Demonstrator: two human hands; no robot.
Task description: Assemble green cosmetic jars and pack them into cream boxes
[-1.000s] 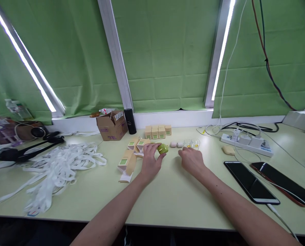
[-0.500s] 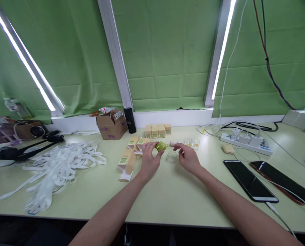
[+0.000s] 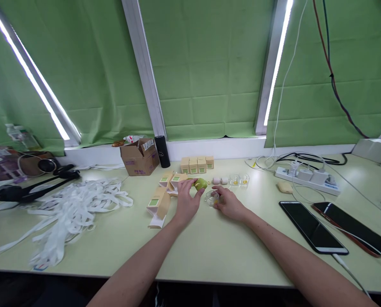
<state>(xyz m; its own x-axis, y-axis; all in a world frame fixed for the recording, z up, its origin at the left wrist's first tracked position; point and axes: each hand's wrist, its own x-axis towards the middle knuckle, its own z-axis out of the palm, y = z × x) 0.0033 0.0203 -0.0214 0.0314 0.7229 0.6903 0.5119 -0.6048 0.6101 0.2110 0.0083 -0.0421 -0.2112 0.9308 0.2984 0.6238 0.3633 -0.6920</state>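
Observation:
Between the thumb and fingers of my left hand [image 3: 188,199] is a small round green object [image 3: 200,184]; its exact kind is too small to make out. Just right of it, my right hand [image 3: 229,202] grips the side of a clear plastic cup [image 3: 212,198] at table height. Beyond my right hand stand two pale pink pieces [image 3: 220,181] and two more clear cups [image 3: 239,179] with something yellow inside. Opened kraft boxes [image 3: 159,202] with green labels lie left of my left hand.
Several closed kraft boxes [image 3: 197,164] stand in a row behind. A cardboard carton [image 3: 139,157] and a black cylinder [image 3: 162,152] are at the back. White straps [image 3: 78,204] are heaped left. Phones [image 3: 313,226] and a power strip [image 3: 308,179] with cables lie right.
My right hand has come down and closed on the clear cup, which has shifted slightly left. The pink pieces now show fully. My left hand holds the green object in nearly the same place.

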